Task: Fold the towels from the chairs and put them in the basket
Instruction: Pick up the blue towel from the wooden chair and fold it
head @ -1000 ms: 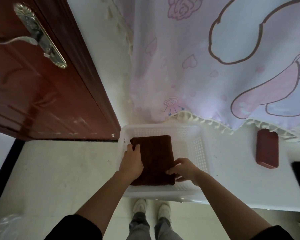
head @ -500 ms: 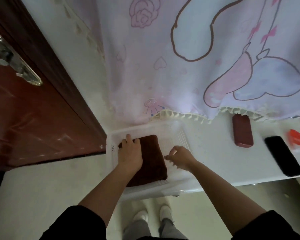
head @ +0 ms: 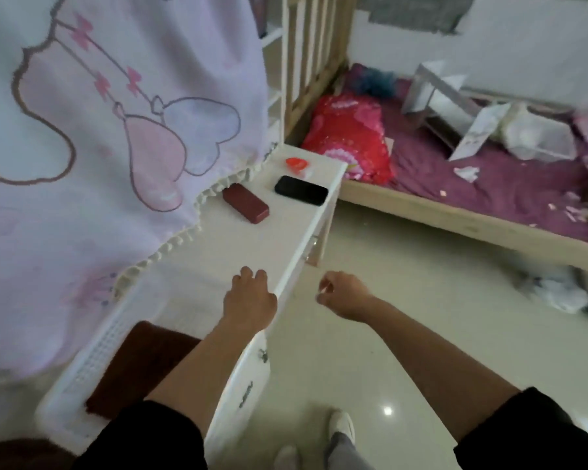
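Observation:
A folded dark brown towel point(head: 143, 364) lies flat in the white plastic basket point(head: 92, 354) at the lower left, partly hidden by my left forearm. My left hand point(head: 248, 300) hovers over the front edge of the white desk point(head: 238, 245), to the right of the basket, fingers loosely curled and holding nothing. My right hand point(head: 342, 293) hangs in the air over the floor, right of the desk edge, fingers loosely bent and empty. No chair or other towel is in view.
On the desk lie a dark red case point(head: 245, 203), a black phone point(head: 301, 190) and a red object point(head: 297, 163). A pink printed curtain point(head: 99, 130) hangs over the desk's back. A wooden bed point(head: 455, 212) with purple sheet and clutter stands right.
Both hands left the towel and lifted out of the basket, moving right. My view swung right, from the door to the desk end and the bed.

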{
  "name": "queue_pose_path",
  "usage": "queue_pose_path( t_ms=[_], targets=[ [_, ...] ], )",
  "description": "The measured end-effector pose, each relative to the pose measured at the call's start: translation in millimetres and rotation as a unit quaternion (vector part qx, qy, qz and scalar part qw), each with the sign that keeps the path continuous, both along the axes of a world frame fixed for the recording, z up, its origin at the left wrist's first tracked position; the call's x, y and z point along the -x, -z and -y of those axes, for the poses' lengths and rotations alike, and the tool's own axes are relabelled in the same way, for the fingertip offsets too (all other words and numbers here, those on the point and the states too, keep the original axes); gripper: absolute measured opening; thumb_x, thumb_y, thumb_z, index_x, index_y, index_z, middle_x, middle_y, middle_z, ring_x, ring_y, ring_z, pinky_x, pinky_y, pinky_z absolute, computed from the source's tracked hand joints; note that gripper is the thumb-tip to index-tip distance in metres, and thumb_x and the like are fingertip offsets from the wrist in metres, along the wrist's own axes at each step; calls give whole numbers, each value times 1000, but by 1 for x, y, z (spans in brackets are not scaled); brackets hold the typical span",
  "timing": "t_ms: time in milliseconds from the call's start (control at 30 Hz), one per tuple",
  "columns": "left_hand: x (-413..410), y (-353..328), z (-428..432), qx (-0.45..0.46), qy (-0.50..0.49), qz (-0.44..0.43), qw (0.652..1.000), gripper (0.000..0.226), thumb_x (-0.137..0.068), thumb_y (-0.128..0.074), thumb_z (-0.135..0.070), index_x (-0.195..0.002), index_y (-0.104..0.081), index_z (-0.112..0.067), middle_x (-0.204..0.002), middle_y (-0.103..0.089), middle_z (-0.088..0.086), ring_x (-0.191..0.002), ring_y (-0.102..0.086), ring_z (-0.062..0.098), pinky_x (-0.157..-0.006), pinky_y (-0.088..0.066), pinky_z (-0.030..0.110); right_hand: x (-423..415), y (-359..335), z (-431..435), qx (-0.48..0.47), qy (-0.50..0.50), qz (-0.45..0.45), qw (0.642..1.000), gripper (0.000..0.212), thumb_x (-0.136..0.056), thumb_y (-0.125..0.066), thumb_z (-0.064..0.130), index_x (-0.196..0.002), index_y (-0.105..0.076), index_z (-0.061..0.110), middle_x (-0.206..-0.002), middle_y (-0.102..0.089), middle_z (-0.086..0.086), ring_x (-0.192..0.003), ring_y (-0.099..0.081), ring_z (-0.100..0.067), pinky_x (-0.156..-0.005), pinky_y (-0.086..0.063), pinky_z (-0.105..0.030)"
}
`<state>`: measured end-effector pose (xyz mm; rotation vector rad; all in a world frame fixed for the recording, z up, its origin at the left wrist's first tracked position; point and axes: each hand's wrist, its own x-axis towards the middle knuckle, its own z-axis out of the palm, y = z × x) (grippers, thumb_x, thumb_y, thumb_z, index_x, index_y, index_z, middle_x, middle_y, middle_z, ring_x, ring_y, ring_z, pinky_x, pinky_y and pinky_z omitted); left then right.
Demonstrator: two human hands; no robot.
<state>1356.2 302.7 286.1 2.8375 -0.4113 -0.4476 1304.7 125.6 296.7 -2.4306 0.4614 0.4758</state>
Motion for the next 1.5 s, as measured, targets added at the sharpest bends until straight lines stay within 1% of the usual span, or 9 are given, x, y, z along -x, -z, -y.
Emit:
queue_pose_path(
  t_ms=[167, 267, 367, 567, 633, 767, 1167, 1300, 1500],
  targets=[
    [44, -13, 117, -2, 159, 0, 987, 35, -92, -45, -20, -125, -51, -10, -133, -42, 12, -121, -43, 30, -88, -44, 39, 96, -11, 91, 29, 126, 4, 992, 37, -89, -58, 32, -120, -56, 13, -126, -59, -7, -115, -54, -25, -95, -45, -34],
    [89, -23, 197, -1, 249, 6, 969, 35, -92, -44, -21, -125, -51, -12, -132, -45, 10, -122, -44, 29, -92, -44, 40, 161, -16, 144, 71, 202, 21, 977, 41, -90, -58, 33, -125, -53, 12, -127, -56, -9, -119, -50, -26, -95, -43, -34],
    [143, -32, 271, -8, 332, 45, 942, 37, -92, -45, -28, -125, -52, -14, -130, -48, 8, -118, -46, 27, -90, -44, 40, 230, -19, 191, 127, 265, 32, 955, 46, -90, -58, 37, -129, -49, 14, -130, -53, -9, -122, -46, -28, -98, -42, -37],
    [309, -45, 428, -5, 507, 88, 857, 40, -88, -43, -35, -125, -49, -18, -128, -50, 7, -119, -45, 26, -91, -42, 39, 420, -37, 293, 244, 389, 13, 888, 49, -90, -55, 43, -129, -46, 16, -131, -50, -6, -124, -43, -26, -96, -39, -41],
    [348, -52, 461, -9, 542, 97, 835, 42, -88, -44, -36, -126, -48, -19, -129, -49, 7, -121, -44, 26, -93, -41, 39, 465, -45, 314, 258, 409, -8, 875, 48, -90, -54, 43, -129, -46, 15, -131, -50, -7, -124, -43, -27, -95, -39, -42],
    [459, -64, 542, 6, 630, 116, 768, 48, -88, -47, -40, -131, -47, -18, -135, -48, 10, -126, -43, 28, -96, -40, 40, 586, -61, 357, 285, 486, -51, 825, 48, -91, -53, 41, -129, -45, 12, -130, -49, -9, -123, -42, -30, -97, -40, -46],
    [696, -97, 706, 62, 798, 189, 569, 41, -88, -47, -37, -123, -49, -16, -120, -51, 9, -113, -47, 27, -83, -40, 36, 807, -80, 452, 263, 651, -157, 695, 45, -90, -51, 38, -127, -45, 14, -129, -46, -8, -121, -40, -29, -90, -38, -43],
    [756, -102, 763, 83, 821, 150, 544, 42, -86, -48, -36, -123, -50, -15, -122, -50, 8, -114, -46, 27, -83, -38, 35, 862, -90, 498, 254, 701, -162, 646, 47, -90, -51, 38, -129, -43, 14, -130, -45, -8, -122, -39, -28, -94, -37, -44],
    [845, -117, 854, 94, 851, 145, 497, 43, -87, -48, -36, -125, -48, -15, -124, -48, 8, -118, -44, 26, -86, -40, 37, 938, -102, 560, 240, 764, -162, 576, 49, -90, -52, 38, -131, -43, 15, -132, -44, -8, -125, -38, -27, -99, -36, -46]
  ],
)
